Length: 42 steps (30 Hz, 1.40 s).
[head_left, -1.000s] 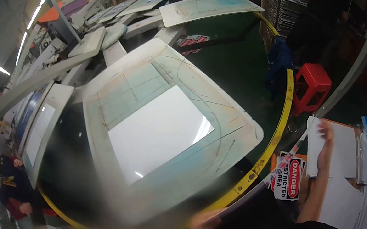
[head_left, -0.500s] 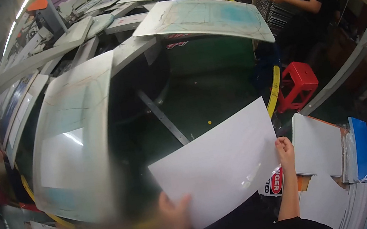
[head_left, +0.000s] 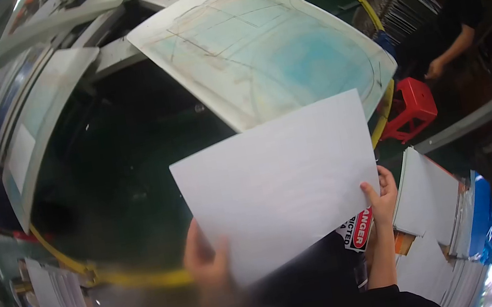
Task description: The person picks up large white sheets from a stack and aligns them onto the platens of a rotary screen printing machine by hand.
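A blank white sheet [head_left: 283,180] is held between my two hands in front of my black shirt. Its lower left edge is in my left hand [head_left: 208,257], which is somewhat blurred, with the thumb on the face of the sheet. The right edge is pinched in my right hand [head_left: 383,192]. Just beyond the sheet lies a pale platen [head_left: 241,44] with a blue-green stain and thin lines, its near corner overlapped by the sheet in view. Another platen [head_left: 45,122] at the left carries a white sheet [head_left: 21,157].
A yellow rail [head_left: 143,280] curves around the machine. Stacks of white sheets stand at the right [head_left: 425,192] and lower left [head_left: 60,305]. A red stool [head_left: 411,109] is at the right, beside a person in black [head_left: 462,7]. A danger sign [head_left: 361,230] shows near my right arm.
The platens have shifted leftward in view, and the stained one now appears nearer. The sheet in my hands is higher and flatter to view. The person at the right has lowered an arm.
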{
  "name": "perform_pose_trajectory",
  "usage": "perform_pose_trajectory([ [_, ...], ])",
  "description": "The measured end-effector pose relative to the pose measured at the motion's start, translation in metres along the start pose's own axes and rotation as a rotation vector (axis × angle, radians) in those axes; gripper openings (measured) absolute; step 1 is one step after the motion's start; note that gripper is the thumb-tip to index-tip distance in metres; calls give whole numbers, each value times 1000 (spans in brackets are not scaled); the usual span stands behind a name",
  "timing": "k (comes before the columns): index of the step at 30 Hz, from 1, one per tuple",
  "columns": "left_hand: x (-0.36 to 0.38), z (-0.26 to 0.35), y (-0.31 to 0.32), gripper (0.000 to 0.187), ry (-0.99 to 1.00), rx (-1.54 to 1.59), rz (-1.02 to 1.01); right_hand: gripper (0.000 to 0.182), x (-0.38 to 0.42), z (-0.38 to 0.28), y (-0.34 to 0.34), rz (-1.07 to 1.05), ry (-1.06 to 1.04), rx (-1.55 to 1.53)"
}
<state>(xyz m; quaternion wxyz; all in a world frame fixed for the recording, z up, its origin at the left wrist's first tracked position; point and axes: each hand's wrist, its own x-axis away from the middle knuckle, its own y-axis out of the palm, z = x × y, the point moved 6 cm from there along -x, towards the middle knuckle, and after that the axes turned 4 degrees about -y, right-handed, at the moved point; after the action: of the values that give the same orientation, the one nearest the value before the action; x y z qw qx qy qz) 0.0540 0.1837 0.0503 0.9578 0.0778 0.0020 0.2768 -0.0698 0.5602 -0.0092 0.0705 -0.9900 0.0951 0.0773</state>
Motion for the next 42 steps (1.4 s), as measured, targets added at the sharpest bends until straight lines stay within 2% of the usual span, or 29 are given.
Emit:
perform_pose_trajectory([
  [1, -2, 0, -5, 68, 89, -41, -88, 45, -8, -4, 5, 20, 23, -39],
  [2, -5, -1, -9, 81, 64, -179, -211, 39, -17, -11, 10, 57, -44, 10],
  [5, -41, 7, -12, 93, 182, -435, -348, 40, -52, -21, 31, -23, -110, 142],
  [7, -80, 9, -22, 102, 187, -510, -391, 39, -76, -28, 57, -93, -107, 155],
  [9, -118, 16, -36, 102, 284, -823, -336, 45, -101, -22, 86, -167, -59, 105],
  [12, -183, -9, -64, 104, 221, -867, -280, 53, -120, -30, 137, -328, -228, 249],
  [13, -199, -10, -70, 108, 233, -882, -261, 55, -124, -38, 153, -332, -214, 261],
  [16, -225, -4, -92, 110, 69, -706, -126, 64, -125, -55, 193, -310, -197, 278],
  [19, -240, 7, -91, 111, 280, -914, -132, 70, -142, -56, 206, -299, -259, 416],
  [20, -241, 6, -94, 116, 298, -886, -126, 72, -144, -57, 211, -305, -271, 415],
  [23, -249, -5, -102, 123, 292, -1131, -131, 77, -143, -56, 222, -322, -292, 424],
  [26, -251, -15, -108, 128, 218, -1229, -143, 78, -141, -52, 229, -328, -314, 471],
  [28, -250, -17, -111, 130, 210, -1265, -165, 78, -135, -52, 233, -320, -346, 527],
  [34, -248, -24, -117, 129, 239, -1295, -173, 78, -129, -46, 238, -368, -258, 485],
  [42, -248, -27, -118, 126, 194, -1310, -181, 77, -128, -41, 241, -357, -297, 531],
])
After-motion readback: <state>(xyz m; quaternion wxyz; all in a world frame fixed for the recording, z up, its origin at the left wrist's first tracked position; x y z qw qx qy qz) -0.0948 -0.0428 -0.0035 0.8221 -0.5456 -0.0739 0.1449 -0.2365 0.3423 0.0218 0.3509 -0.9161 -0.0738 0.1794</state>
